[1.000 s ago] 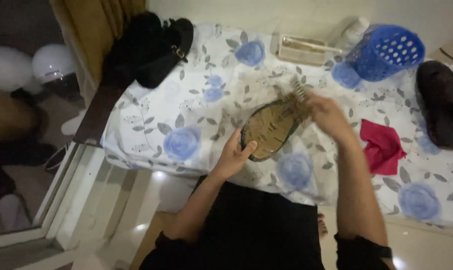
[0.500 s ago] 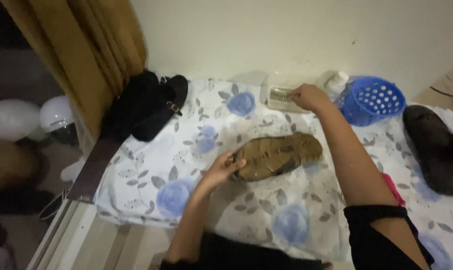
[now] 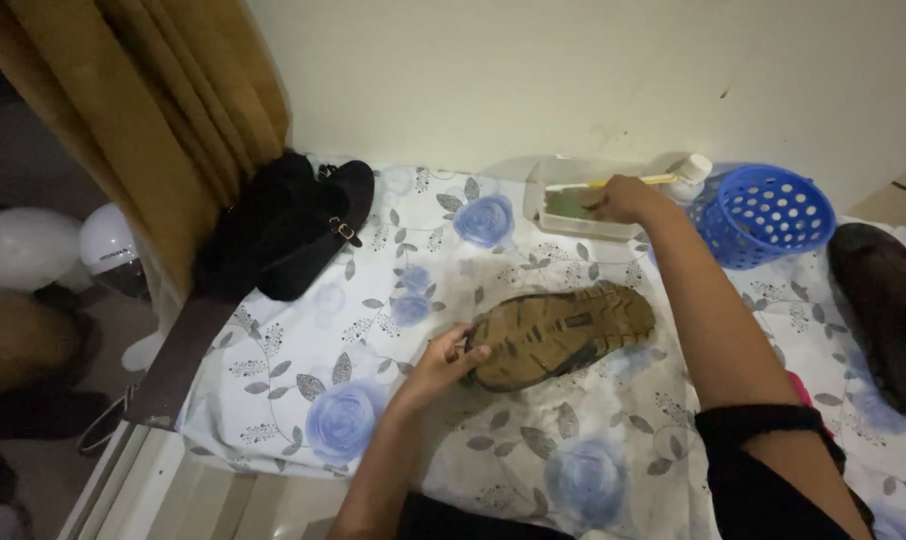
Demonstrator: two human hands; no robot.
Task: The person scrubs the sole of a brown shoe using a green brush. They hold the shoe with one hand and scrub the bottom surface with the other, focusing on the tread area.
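At the far side of the table, a shallow pale rectangular plastic tray [image 3: 573, 222] sits against the wall, with something green in it and a long yellow-handled brush [image 3: 645, 181] lying across its far edge. Just right of it stands a small white-capped plastic bottle [image 3: 689, 177], and beside that a round blue plastic basket with holes [image 3: 765, 214]; what the basket holds cannot be seen.

The right hand [image 3: 621, 198] reaches far across the table to the tray, arm stretched out, fingers curled down at the tray's right end; whether they pinch anything cannot be told. The left hand [image 3: 445, 362] lies near the front edge, its fingers and thumb pinched on the heel end of a brown shoe with a tan lugged rubber sole [image 3: 561, 334].

That shoe lies sole-up in the middle of the white cloth printed with blue roses [image 3: 343, 420], its toe pointing right and slightly away. The tread is ridged and dull.

At the far left lies a pair of black buckled shoes [image 3: 303, 225] beside a mustard curtain [image 3: 143, 120]. A dark brown shoe [image 3: 885, 310] rests at the right edge.
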